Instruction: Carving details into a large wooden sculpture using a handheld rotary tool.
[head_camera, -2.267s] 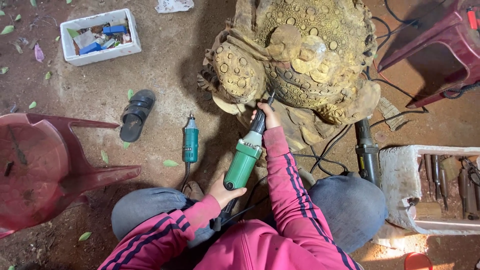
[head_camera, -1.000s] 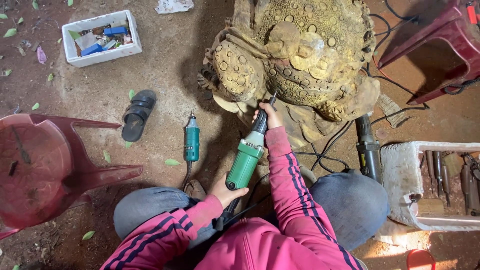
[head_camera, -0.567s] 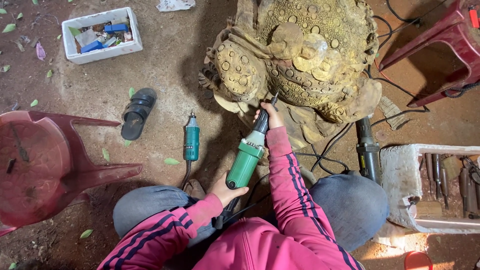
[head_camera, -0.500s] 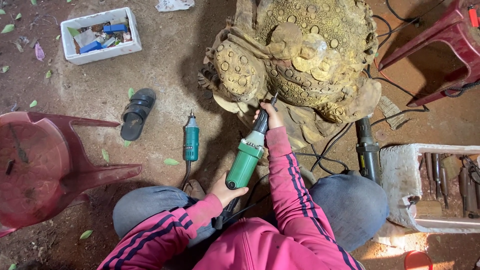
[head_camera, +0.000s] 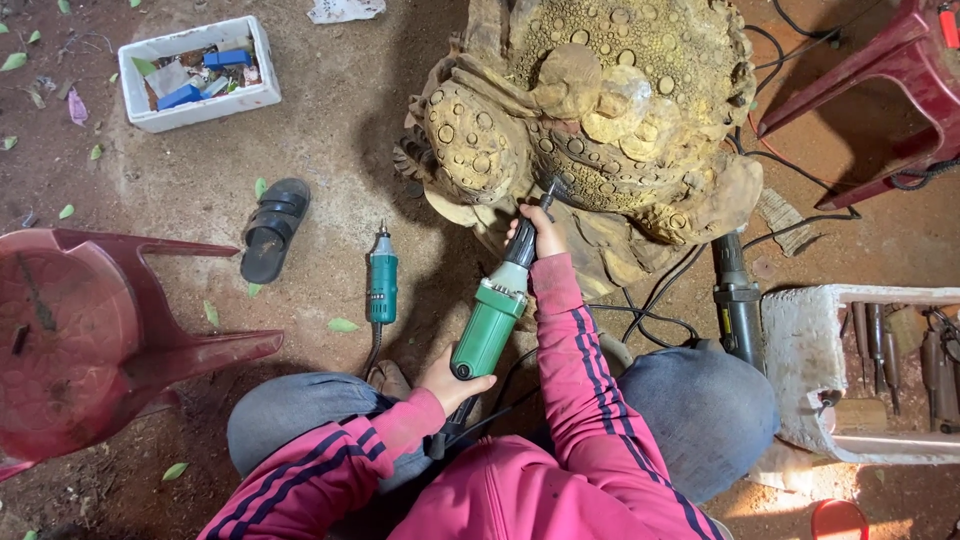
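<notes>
While the carving (head_camera: 600, 110) sits just ahead of both hands, the grinder (head_camera: 492, 318) wants steadying: left hand (head_camera: 447, 379) clamped on its rear, right hand (head_camera: 538, 233) pinching its neck, so the bit (head_camera: 549, 188) grazes lightly

The die grinder (head_camera: 490, 325) in the person's grasp has a green body and a black neck. A second rotary tool (head_camera: 382, 284) on the ground is teal with a dark tip. The wooden carving (head_camera: 600, 110) is tan to yellow-brown, studded all over with raised round bumps and ringed circles. The jacket sleeves (head_camera: 575, 360) are pink with dark stripes running lengthwise; the trousers (head_camera: 710, 410) are blue-grey denim. The plastic stool (head_camera: 90, 340) is dull red, the sandal (head_camera: 274, 228) black, the foam box (head_camera: 200, 105) white, the ground reddish brown.
</notes>
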